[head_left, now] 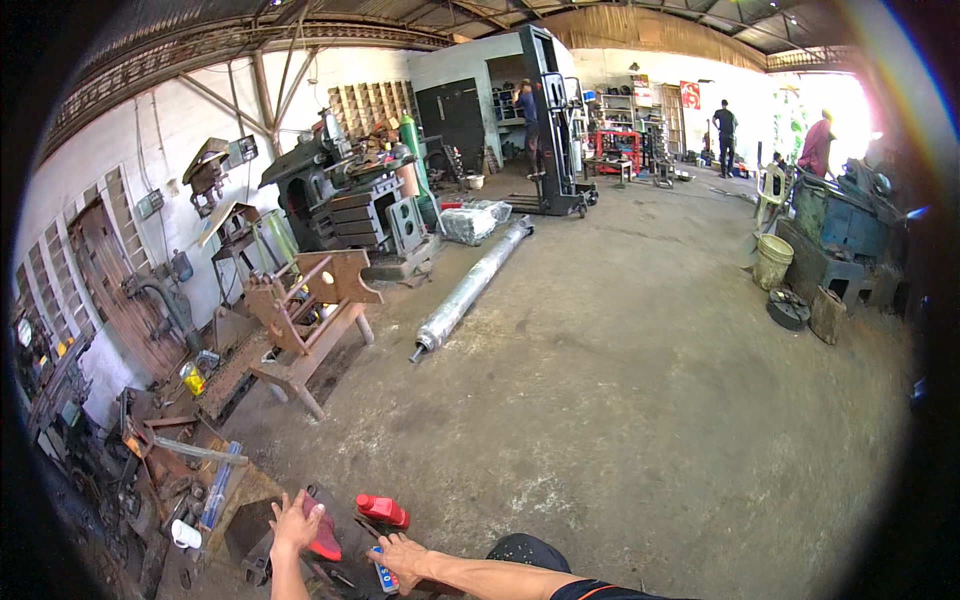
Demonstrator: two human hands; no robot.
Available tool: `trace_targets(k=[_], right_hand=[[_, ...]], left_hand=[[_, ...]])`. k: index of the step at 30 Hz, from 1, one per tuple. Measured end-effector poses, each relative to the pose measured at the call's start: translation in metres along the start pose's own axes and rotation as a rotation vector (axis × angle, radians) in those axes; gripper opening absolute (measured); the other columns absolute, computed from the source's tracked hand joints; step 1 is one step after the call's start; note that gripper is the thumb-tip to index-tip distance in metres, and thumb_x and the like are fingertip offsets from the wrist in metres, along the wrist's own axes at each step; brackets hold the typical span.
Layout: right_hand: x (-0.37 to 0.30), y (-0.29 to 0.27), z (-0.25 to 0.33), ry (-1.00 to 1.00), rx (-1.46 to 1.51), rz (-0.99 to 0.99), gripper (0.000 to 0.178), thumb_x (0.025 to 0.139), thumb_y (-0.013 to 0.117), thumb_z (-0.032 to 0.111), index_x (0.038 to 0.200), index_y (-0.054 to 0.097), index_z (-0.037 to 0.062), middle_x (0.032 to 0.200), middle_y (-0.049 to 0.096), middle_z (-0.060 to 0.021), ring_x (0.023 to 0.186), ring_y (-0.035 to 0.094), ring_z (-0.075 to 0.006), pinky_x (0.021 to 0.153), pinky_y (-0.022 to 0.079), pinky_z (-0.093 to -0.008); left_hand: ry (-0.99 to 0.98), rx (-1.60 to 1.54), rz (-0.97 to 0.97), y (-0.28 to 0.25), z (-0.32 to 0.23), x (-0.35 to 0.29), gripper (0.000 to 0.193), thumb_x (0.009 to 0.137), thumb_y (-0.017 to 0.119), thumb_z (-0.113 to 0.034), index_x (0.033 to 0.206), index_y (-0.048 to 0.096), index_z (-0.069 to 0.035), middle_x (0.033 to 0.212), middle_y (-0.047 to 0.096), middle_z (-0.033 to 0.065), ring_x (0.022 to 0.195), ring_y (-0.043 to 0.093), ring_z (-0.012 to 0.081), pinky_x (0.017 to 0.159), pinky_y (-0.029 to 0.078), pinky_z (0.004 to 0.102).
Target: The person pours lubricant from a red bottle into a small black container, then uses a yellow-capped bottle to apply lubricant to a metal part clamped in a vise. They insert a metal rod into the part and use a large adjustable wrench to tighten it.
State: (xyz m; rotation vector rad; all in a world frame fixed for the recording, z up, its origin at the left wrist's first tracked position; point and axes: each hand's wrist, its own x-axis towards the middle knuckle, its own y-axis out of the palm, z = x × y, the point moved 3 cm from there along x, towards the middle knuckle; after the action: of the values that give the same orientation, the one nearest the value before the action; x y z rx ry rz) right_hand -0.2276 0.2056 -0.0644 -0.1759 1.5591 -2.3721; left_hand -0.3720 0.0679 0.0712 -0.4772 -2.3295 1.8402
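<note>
My left hand [292, 524] is raised at the lower edge with its fingers apart and nothing in them. Just right of it sits a dark red object [326, 541] with a brighter red edge; its kind is unclear. My right hand [402, 560] is closed over a small blue and white package [384, 574], partly covered by the fingers. Beyond that hand, a red plastic bottle [386, 511] with a red cap lies on its side on the floor. Some dark, thin tools lie between my hands, too small to name.
Scrap metal and a white cup-like item [186, 534] crowd the left. A rusty metal frame [312, 290] stands on a low bench [310, 372]. A long wrapped cylinder [472, 288] lies mid-floor before a lift truck [548, 125]. Several people are farther off; a bucket [772, 262] stands right.
</note>
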Motion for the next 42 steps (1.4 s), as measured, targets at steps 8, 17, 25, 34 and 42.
trace_targets(k=[8, 17, 25, 34, 42], right_hand=[[-0.029, -0.034, -0.005, 0.152, 0.305, -0.007, 0.108, 0.056, 0.092, 0.03, 0.151, 0.048, 0.0018, 0.136, 0.051, -0.0292, 0.128, 0.053, -0.0484, 0.107, 0.052, -0.055], [-0.079, -0.062, -0.014, 0.057, 0.36, -0.054, 0.108, 0.062, 0.085, 0.035, 0.155, 0.045, -0.0018, 0.131, 0.057, -0.0325, 0.122, 0.056, -0.0508, 0.106, 0.05, -0.0532], [-0.096, -0.07, -0.069, 0.018, 0.876, 0.09, 0.098, 0.086, 0.08, 0.057, 0.156, 0.047, -0.0028, 0.149, 0.059, -0.0268, 0.138, 0.058, -0.0375, 0.111, 0.049, -0.048], [-0.087, -0.096, -0.091, 0.401, 0.669, -0.426, 0.058, 0.109, 0.056, 0.048, 0.14, 0.062, -0.0007, 0.123, 0.074, -0.0247, 0.109, 0.075, -0.0411, 0.097, 0.058, -0.0501], [-0.089, -0.105, -0.066, 0.205, 0.538, -0.948, 0.054, 0.096, 0.076, 0.02, 0.143, 0.058, -0.0009, 0.12, 0.072, -0.022, 0.101, 0.073, -0.0303, 0.089, 0.06, -0.043]], left_hand=[[0.108, -0.731, -0.258, 0.052, -0.051, -0.127, 0.06, 0.107, 0.061, -0.018, 0.161, 0.041, -0.001, 0.163, 0.048, 0.023, 0.153, 0.043, 0.0325, 0.126, 0.032, 0.0433], [-0.516, -1.484, 0.043, 0.158, -0.023, -0.165, 0.088, 0.107, 0.045, -0.071, 0.165, 0.031, -0.006, 0.15, 0.054, 0.0214, 0.139, 0.052, 0.0373, 0.113, 0.042, 0.0549], [-0.422, -2.059, 0.556, 0.227, -0.043, -0.174, 0.061, 0.111, 0.043, -0.059, 0.139, 0.063, -0.008, 0.124, 0.074, 0.0147, 0.108, 0.072, 0.0356, 0.088, 0.057, 0.0554], [-0.24, -2.225, 0.532, 0.204, -0.055, -0.21, 0.059, 0.109, 0.052, -0.051, 0.147, 0.059, -0.007, 0.13, 0.073, 0.0177, 0.111, 0.074, 0.04, 0.081, 0.061, 0.0526], [-0.237, -2.364, 0.264, 0.185, -0.07, -0.194, 0.052, 0.111, 0.051, -0.042, 0.145, 0.061, -0.004, 0.137, 0.071, 0.0186, 0.126, 0.068, 0.039, 0.102, 0.056, 0.0555]])
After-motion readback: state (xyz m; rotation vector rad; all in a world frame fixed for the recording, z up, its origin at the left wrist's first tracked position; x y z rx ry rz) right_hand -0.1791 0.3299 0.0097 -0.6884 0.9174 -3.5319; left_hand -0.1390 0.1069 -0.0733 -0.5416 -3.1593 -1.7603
